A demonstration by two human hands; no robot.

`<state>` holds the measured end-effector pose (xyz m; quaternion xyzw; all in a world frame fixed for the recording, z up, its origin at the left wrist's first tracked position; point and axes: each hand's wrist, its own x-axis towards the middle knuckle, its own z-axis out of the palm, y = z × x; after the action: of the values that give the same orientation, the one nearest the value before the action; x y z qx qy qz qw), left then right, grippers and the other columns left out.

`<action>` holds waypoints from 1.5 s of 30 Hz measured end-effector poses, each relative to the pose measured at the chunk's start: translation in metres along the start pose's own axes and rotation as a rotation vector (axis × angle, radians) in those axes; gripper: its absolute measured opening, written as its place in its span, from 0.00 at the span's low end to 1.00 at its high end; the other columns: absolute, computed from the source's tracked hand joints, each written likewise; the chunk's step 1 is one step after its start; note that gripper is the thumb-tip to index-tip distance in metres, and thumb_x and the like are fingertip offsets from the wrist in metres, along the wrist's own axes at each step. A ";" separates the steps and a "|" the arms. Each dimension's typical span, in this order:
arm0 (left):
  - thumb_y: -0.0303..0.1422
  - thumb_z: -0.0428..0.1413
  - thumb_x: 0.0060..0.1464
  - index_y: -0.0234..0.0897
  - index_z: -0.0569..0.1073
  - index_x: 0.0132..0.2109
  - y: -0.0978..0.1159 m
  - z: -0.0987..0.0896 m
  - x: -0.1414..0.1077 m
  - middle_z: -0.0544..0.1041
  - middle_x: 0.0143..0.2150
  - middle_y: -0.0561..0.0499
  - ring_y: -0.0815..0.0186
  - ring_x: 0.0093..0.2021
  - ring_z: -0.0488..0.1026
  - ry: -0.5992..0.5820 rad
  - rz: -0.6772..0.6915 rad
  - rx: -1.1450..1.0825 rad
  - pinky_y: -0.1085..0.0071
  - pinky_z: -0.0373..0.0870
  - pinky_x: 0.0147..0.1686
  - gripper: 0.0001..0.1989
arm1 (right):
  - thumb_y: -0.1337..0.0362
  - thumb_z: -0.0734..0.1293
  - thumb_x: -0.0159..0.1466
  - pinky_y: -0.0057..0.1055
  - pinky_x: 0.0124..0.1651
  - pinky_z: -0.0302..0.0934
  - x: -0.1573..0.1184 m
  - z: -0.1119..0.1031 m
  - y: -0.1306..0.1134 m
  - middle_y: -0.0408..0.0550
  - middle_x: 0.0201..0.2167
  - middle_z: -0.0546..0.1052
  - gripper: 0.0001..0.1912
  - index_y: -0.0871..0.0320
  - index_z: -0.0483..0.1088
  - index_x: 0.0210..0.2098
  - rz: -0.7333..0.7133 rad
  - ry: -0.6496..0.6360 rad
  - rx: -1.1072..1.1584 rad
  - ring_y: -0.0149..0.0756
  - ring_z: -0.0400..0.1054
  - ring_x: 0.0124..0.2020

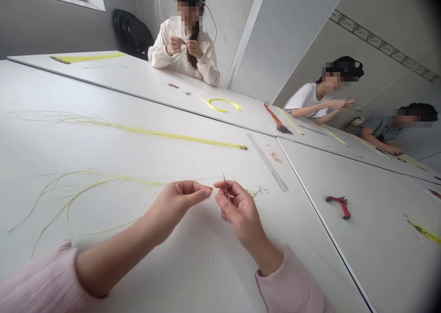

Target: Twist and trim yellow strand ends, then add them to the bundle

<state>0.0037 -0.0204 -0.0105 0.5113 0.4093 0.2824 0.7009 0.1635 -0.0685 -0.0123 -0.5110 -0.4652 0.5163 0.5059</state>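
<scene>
The left hand (pixel 177 204) pinches the end of the pale yellow fibre strands (pixel 138 181) between thumb and forefinger. The right hand (pixel 239 214) grips a slim metal needle (pixel 226 187) upright just beside that pinch, both held close together above the worktop (pixel 206 267). A steel ruler (pixel 267 162) lies beyond the hands; red-handled pliers (pixel 339 207) lie off to the right.

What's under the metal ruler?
The metal ruler lies on the white table; the table shows along its edges, but what's directly beneath it is covered.
</scene>
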 end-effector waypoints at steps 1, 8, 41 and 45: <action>0.44 0.57 0.50 0.41 0.77 0.34 0.000 0.000 0.000 0.79 0.40 0.47 0.55 0.47 0.71 -0.018 0.002 -0.002 0.60 0.61 0.49 0.12 | 0.56 0.67 0.59 0.25 0.22 0.46 0.000 -0.001 0.000 0.42 0.30 0.63 0.12 0.55 0.69 0.40 -0.024 0.024 -0.054 0.24 0.51 0.22; 0.44 0.57 0.51 0.42 0.78 0.34 0.000 0.001 -0.002 0.79 0.40 0.47 0.56 0.48 0.71 -0.093 0.001 -0.015 0.61 0.61 0.51 0.12 | 0.56 0.65 0.61 0.27 0.22 0.45 0.000 -0.002 -0.002 0.40 0.21 0.61 0.11 0.57 0.67 0.30 -0.062 0.033 -0.234 0.25 0.48 0.20; 0.41 0.58 0.51 0.40 0.74 0.31 -0.002 0.004 0.001 0.78 0.38 0.49 0.59 0.43 0.72 -0.021 0.031 -0.111 0.61 0.63 0.48 0.09 | 0.57 0.65 0.60 0.27 0.26 0.46 -0.004 0.010 0.005 0.39 0.22 0.57 0.12 0.58 0.62 0.27 0.015 0.004 -0.180 0.27 0.48 0.24; 0.38 0.58 0.50 0.40 0.72 0.27 -0.001 0.003 0.001 0.76 0.37 0.51 0.61 0.46 0.70 0.033 0.034 -0.106 0.63 0.61 0.50 0.08 | 0.52 0.60 0.63 0.27 0.22 0.41 -0.004 0.009 0.006 0.40 0.25 0.59 0.15 0.58 0.65 0.31 0.144 -0.126 0.009 0.24 0.47 0.20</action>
<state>0.0066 -0.0208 -0.0110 0.4755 0.3964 0.3238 0.7155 0.1541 -0.0725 -0.0172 -0.5071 -0.4559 0.5847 0.4395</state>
